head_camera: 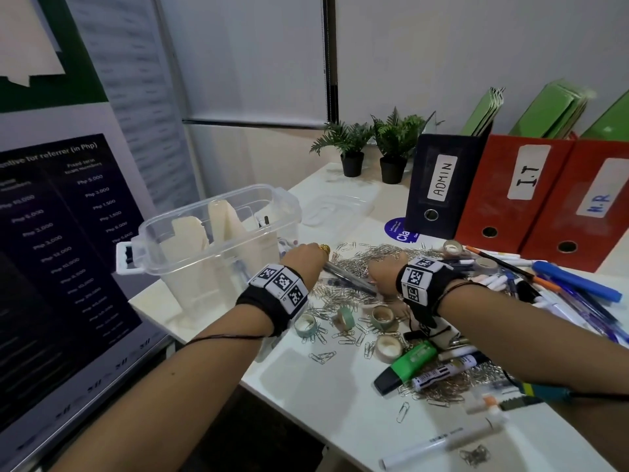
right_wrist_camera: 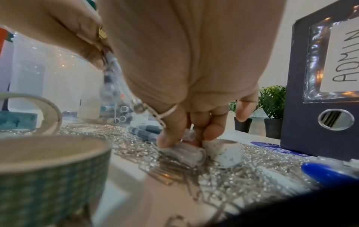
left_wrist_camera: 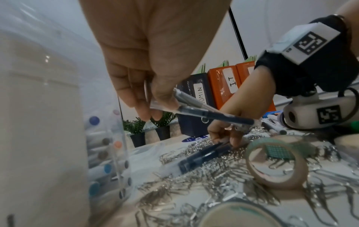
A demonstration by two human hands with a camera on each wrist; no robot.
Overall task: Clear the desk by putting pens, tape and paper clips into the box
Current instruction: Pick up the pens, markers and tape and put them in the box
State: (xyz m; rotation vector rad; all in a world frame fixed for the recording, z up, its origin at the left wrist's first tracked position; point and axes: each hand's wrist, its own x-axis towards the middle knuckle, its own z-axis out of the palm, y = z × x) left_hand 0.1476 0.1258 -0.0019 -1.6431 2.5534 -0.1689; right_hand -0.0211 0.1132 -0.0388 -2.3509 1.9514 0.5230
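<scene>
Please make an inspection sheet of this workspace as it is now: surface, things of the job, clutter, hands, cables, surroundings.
Surface: white desk, much covered.
Job's things: clear box open, pens already inside; paper clips heaped and scattered; tape rolls loose; pens piled at the right; green highlighter.
Clutter: box lid behind the box; blue sticker.
Hands: left hand holds two pens beside the box; right hand pinches a pen lying on the clips.
Cables: thin black cords along both forearms.
Surroundings: binders, two potted plants, a poster at the left.
</scene>
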